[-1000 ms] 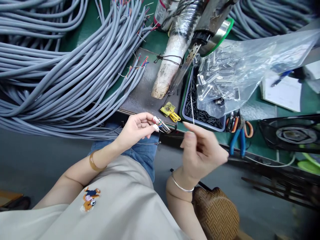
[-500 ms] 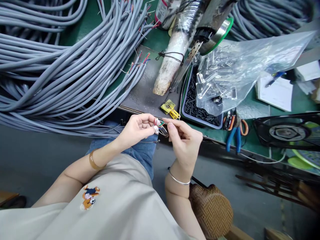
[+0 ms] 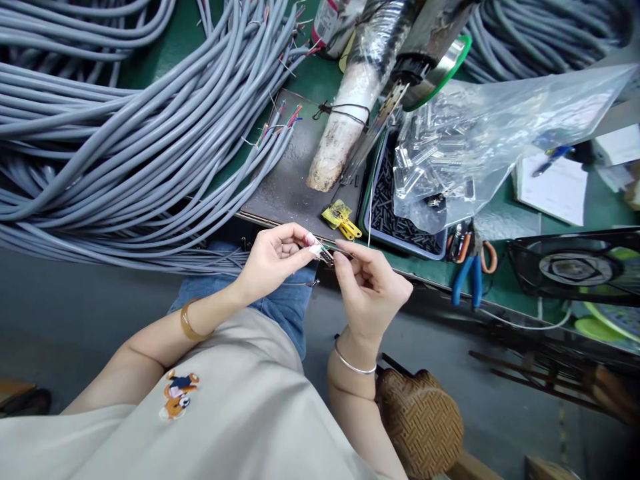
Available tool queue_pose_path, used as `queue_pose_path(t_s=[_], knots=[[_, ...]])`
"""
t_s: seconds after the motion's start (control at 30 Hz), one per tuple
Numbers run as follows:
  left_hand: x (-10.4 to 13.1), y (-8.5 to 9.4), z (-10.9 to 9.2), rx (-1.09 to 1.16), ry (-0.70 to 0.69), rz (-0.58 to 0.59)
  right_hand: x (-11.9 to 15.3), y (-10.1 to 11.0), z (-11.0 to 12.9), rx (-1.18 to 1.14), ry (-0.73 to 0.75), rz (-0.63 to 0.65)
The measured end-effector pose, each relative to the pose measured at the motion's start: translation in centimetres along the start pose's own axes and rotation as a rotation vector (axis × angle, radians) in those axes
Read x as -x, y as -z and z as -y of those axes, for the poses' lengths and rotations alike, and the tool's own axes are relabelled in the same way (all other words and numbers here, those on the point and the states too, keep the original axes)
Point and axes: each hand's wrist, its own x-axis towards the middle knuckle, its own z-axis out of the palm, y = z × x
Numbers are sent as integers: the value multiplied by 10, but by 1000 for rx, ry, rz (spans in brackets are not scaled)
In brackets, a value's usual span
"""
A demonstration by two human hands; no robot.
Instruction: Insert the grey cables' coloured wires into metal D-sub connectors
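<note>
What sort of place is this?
Most likely a cable assembly workshop. Grey cables with bare coloured wire ends are heaped on the bench, pliers lie by a tray of small black parts, and the left hand holds a small connector.

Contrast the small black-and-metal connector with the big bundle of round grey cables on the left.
The connector is small and straight-edged; the bundle is far larger, its cables curving. The connector is at the fingertips of the left hand; the bundle lies on the green bench. Both have thin coloured wires.
</note>
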Motion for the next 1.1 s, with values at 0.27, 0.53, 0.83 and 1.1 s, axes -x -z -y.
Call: queue_pose_path(t_s=[0.27,0.53,0.83,1.1], knots=[[1,0,3,-117,-117,12,-4,-4,-2,180,164,27],[1,3,-4,-88,-176,66,-9,4,-2,-234,-303,-26],[1,9,-17,-519,-520,236,-4,-6,0,-279,-314,34],[-3,-1,-4,-322,-147,-15,-4,-11,-7,-30,-46,-271]])
